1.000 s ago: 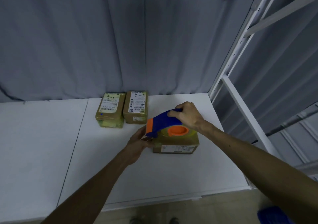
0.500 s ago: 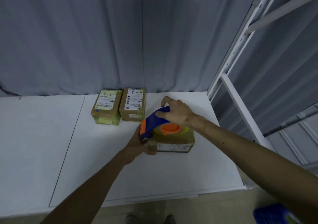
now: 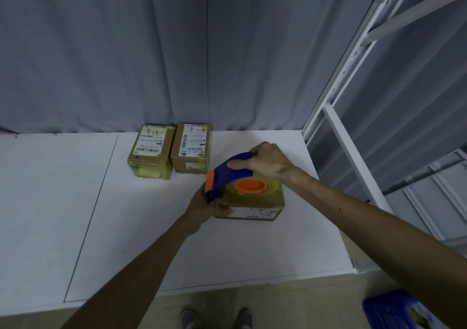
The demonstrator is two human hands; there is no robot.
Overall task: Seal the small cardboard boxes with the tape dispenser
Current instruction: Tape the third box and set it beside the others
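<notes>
A small cardboard box [image 3: 255,208] lies on the white table [image 3: 141,227], its label facing me. My right hand [image 3: 269,163] grips the blue handle of the tape dispenser [image 3: 231,173], which sits on top of the box with its orange hub and yellowish tape roll showing. The dispenser's orange nose is at the box's left edge. My left hand [image 3: 206,204] holds the box at its left front corner, thumb along the front face. Two more small boxes stand side by side near the curtain, one marked 3-3 [image 3: 151,153] and one marked 4-3 [image 3: 191,149].
A grey curtain [image 3: 177,50] hangs behind the table. A white metal shelf frame [image 3: 338,136] rises at the table's right edge. A blue crate [image 3: 394,312] sits on the floor at the lower right. My shoes show below the table's front edge.
The dispenser has slid left along the box top to its left edge. My left hand has closed in on the box's left front corner. The camera view shifted slightly.
</notes>
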